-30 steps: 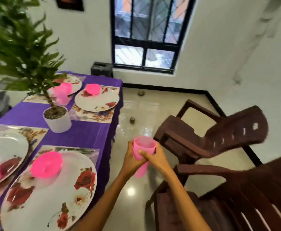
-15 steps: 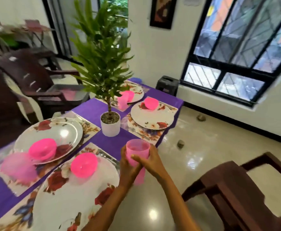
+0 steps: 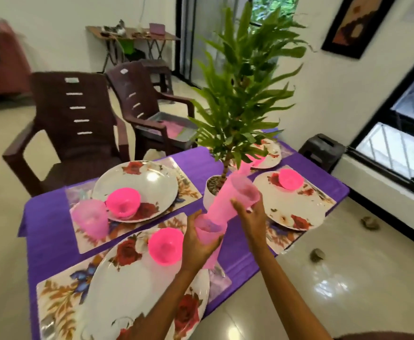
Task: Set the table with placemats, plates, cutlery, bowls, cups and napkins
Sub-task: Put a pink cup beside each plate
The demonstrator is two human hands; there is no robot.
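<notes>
Fingers: left hand (image 3: 196,244) grips lower cup (image 3: 209,231) | right hand (image 3: 250,214) grips upper cup (image 3: 235,195)

Frame centre: your left hand (image 3: 196,244) grips a pink cup (image 3: 209,235), your right hand (image 3: 250,213) grips a second pink cup (image 3: 235,195) tilted above it, over the purple tablecloth (image 3: 53,241). Potted plant (image 3: 235,94) just behind.

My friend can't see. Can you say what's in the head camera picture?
Two hands pull pink cups apart: the right hand lifts one cup, the left hand holds another, above a purple table with flowered plates and pink bowls.
</notes>
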